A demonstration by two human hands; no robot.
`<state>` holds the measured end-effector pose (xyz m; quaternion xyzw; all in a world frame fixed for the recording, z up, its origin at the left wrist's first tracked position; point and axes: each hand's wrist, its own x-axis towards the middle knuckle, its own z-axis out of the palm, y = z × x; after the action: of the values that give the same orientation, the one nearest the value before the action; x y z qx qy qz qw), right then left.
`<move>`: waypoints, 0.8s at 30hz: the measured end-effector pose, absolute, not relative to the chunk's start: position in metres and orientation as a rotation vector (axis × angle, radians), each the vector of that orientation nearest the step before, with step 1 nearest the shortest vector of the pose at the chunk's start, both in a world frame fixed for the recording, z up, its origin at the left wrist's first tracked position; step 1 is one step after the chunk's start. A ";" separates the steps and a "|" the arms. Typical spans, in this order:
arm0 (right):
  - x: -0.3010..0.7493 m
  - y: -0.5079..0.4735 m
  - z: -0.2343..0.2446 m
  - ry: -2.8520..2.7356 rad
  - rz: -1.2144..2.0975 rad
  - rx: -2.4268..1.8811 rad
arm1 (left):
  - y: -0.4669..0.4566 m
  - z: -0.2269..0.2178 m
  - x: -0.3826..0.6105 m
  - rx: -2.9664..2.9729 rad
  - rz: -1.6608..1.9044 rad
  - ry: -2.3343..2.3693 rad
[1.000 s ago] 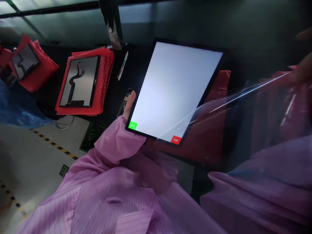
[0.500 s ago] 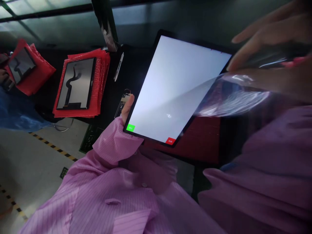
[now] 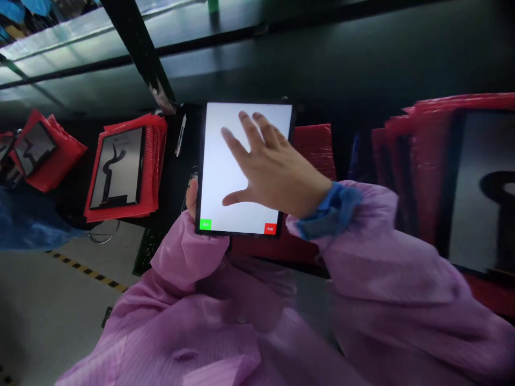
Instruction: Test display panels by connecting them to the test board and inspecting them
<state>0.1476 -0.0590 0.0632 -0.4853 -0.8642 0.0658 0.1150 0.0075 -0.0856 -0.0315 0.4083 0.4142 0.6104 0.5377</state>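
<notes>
A lit tablet screen (image 3: 225,161) with a white display, a green button at its lower left and a red button at its lower right, is held upright in front of me. My left hand (image 3: 192,194) grips its left edge from behind; only the thumb shows above the pink sleeve. My right hand (image 3: 265,161) is open with fingers spread, lying over the white display. Whether the fingertips touch the glass I cannot tell.
A stack of red bubble bags (image 3: 155,155) with a panel and flex cable (image 3: 116,166) on top lies left. Another red bag with a panel (image 3: 34,147) sits far left. More red bags and a panel (image 3: 454,182) stand right. A pen (image 3: 179,136) lies on the dark bench.
My right hand let go of the clear film, which is gone from view, and came down over the display. The tablet turned upright and my view shifted right.
</notes>
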 end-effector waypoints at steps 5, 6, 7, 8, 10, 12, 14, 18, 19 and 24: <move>0.128 -0.068 0.070 -2.566 0.152 -1.462 | -0.079 -0.033 0.002 0.797 1.442 0.897; 0.125 -0.070 0.075 -2.573 0.164 -1.478 | -0.079 -0.033 0.001 0.776 1.453 0.901; 0.124 -0.071 0.080 -2.578 0.173 -1.478 | -0.079 -0.032 0.000 0.746 1.457 0.903; 0.125 -0.071 0.084 -2.585 0.182 -1.463 | -0.078 -0.031 -0.001 0.711 1.457 0.905; 0.134 -0.069 0.092 -2.586 0.213 -1.421 | -0.078 -0.029 -0.001 0.656 1.421 0.892; 0.151 -0.064 0.101 -2.532 0.249 -1.435 | -0.078 -0.025 -0.002 0.635 1.360 0.842; 0.172 -0.060 0.111 -2.399 0.247 -1.520 | -0.078 -0.020 -0.005 0.609 1.317 0.799; 0.209 -0.052 0.123 -2.157 0.215 -1.727 | -0.082 0.003 -0.012 0.578 1.156 0.833; 0.214 -0.049 0.123 -2.127 0.219 -1.764 | -0.084 0.011 -0.012 0.602 1.079 0.847; 0.211 -0.033 0.110 -2.081 0.273 -1.759 | -0.090 0.045 0.011 0.748 0.940 1.012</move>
<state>0.2113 -0.0326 0.1102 -0.6292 -0.7445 0.0978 0.2004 0.0107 -0.0895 0.0452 0.3368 0.4555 0.4231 0.7072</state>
